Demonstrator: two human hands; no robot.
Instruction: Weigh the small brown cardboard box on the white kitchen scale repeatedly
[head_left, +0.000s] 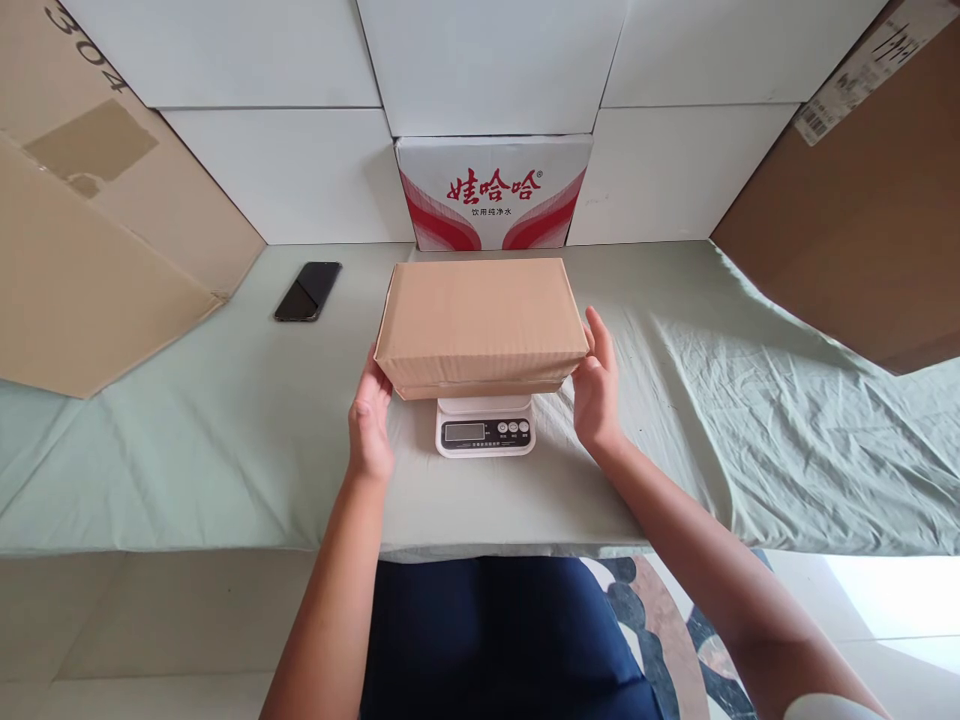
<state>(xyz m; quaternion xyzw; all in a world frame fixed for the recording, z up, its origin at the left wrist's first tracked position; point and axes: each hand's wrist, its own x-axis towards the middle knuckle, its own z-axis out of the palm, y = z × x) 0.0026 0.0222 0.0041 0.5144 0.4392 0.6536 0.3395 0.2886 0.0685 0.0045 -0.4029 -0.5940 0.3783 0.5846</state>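
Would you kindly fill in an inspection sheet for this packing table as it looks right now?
Surface: table covered with a wrinkled pale green cloth.
Job's things: closed brown box sitting on a small white scale; its display reading cannot be made out.
Clutter: dark phone lying flat at the far left.
Hands: left hand and right hand, both open, at the box's two ends.
Cables: nothing seen.
Surroundings: white panels behind, a red-and-white printed carton, cardboard sheets leaning at both sides.

Left hand [369, 425] and right hand [596, 385] forward, palms facing inward, fingers extended.
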